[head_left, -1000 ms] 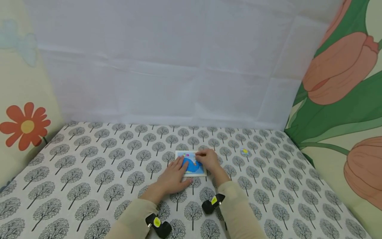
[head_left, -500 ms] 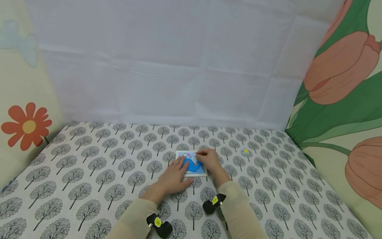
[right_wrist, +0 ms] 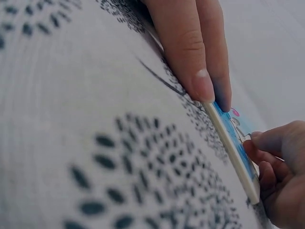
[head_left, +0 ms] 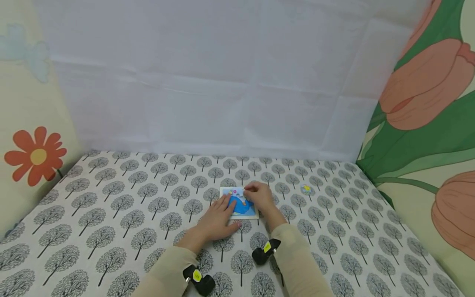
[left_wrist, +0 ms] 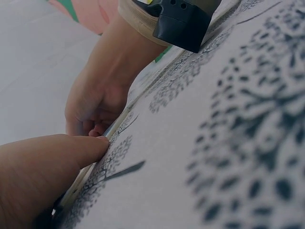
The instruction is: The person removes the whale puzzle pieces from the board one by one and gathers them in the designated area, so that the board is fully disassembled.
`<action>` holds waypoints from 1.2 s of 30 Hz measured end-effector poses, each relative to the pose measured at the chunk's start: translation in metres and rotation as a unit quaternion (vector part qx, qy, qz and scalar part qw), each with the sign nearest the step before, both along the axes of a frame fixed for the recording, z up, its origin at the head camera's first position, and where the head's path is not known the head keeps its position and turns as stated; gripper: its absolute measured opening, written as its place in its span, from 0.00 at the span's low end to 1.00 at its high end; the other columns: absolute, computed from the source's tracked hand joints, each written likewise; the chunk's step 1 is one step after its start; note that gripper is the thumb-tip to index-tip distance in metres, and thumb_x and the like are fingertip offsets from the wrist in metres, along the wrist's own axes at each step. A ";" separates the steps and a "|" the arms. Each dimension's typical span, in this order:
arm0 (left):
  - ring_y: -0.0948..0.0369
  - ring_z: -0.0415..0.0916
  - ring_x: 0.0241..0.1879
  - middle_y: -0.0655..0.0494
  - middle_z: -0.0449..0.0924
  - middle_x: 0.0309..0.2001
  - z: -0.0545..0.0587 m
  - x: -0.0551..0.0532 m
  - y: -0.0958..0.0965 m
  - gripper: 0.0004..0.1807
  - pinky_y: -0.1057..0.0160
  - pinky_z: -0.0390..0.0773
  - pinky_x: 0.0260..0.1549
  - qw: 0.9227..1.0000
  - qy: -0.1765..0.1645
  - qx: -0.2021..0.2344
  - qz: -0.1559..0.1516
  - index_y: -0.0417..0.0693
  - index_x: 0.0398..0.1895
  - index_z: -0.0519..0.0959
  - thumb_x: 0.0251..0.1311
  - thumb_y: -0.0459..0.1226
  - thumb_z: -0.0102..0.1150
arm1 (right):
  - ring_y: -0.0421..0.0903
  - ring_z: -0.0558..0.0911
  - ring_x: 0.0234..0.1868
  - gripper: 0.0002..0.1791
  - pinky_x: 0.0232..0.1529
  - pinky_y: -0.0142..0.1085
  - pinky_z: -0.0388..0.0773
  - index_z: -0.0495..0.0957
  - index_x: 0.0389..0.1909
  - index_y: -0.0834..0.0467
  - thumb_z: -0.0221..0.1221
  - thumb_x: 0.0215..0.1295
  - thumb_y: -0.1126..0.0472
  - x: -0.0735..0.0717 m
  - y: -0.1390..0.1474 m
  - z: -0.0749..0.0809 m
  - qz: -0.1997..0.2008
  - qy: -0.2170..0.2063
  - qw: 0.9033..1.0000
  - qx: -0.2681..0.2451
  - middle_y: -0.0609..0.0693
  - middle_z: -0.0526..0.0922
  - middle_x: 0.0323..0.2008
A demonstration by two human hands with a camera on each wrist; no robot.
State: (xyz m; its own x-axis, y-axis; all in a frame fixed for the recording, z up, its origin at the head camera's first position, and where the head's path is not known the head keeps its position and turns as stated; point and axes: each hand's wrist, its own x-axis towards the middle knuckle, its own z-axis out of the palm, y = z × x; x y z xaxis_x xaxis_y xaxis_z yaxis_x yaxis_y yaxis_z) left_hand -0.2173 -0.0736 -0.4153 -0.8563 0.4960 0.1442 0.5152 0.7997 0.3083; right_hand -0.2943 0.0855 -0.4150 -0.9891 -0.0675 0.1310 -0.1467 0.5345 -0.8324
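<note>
A small square puzzle board (head_left: 243,208) with a blue whale picture and a pale rim lies on the cloth. My left hand (head_left: 217,220) rests on its left side, fingers straight, with the thumb at the near edge. My right hand (head_left: 259,198) is over the board's upper right part, thumb and forefinger pinching a small puzzle piece, mostly hidden by the fingers. In the right wrist view, the pinching fingertips of my right hand (right_wrist: 281,167) are close over the picture, and the left thumb (right_wrist: 202,86) meets the board's rim.
A small pale blue puzzle piece with a yellow sun (head_left: 306,189) lies on the tree-print cloth (head_left: 148,214), right of the board. Behind the table hangs a white sheet (head_left: 200,82). Flower-patterned walls stand at both sides. Each sleeve carries a black wrist camera (head_left: 266,251).
The right hand's fingers shift and rise slightly at the board's upper right. The left hand stays in place, and the whole head view drifts a little.
</note>
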 end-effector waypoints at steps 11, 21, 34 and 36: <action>0.46 0.40 0.62 0.37 0.45 0.63 0.001 -0.001 0.000 0.37 0.49 0.48 0.56 1.000 0.004 0.000 -0.002 0.33 0.61 0.56 0.57 0.51 0.45 | 0.46 0.77 0.34 0.07 0.33 0.35 0.74 0.81 0.32 0.60 0.59 0.52 0.64 0.002 -0.001 0.002 -0.002 0.001 1.000 -0.009 0.50 0.79 0.31; 0.47 0.40 0.62 0.38 0.44 0.63 -0.001 -0.001 0.000 0.37 0.50 0.47 0.57 1.000 -0.001 -0.004 -0.002 0.34 0.61 0.55 0.57 0.52 0.45 | 0.46 0.77 0.35 0.07 0.36 0.36 0.74 0.81 0.32 0.61 0.60 0.52 0.64 0.001 -0.002 0.000 -0.025 -0.023 0.998 -0.050 0.51 0.80 0.32; 0.47 0.39 0.62 0.37 0.44 0.63 -0.002 -0.002 0.000 0.37 0.49 0.47 0.57 1.000 -0.006 -0.006 -0.003 0.34 0.62 0.55 0.57 0.52 0.45 | 0.46 0.76 0.38 0.08 0.41 0.37 0.72 0.80 0.35 0.61 0.58 0.53 0.65 -0.001 0.009 0.004 -0.030 -0.058 0.989 -0.132 0.51 0.79 0.33; 0.46 0.39 0.62 0.37 0.44 0.63 -0.002 -0.002 0.000 0.37 0.49 0.47 0.57 1.000 -0.005 -0.002 -0.005 0.33 0.61 0.55 0.57 0.52 0.45 | 0.46 0.76 0.38 0.08 0.41 0.38 0.72 0.80 0.36 0.60 0.58 0.54 0.65 0.000 0.013 0.006 -0.029 -0.059 0.989 -0.134 0.51 0.79 0.34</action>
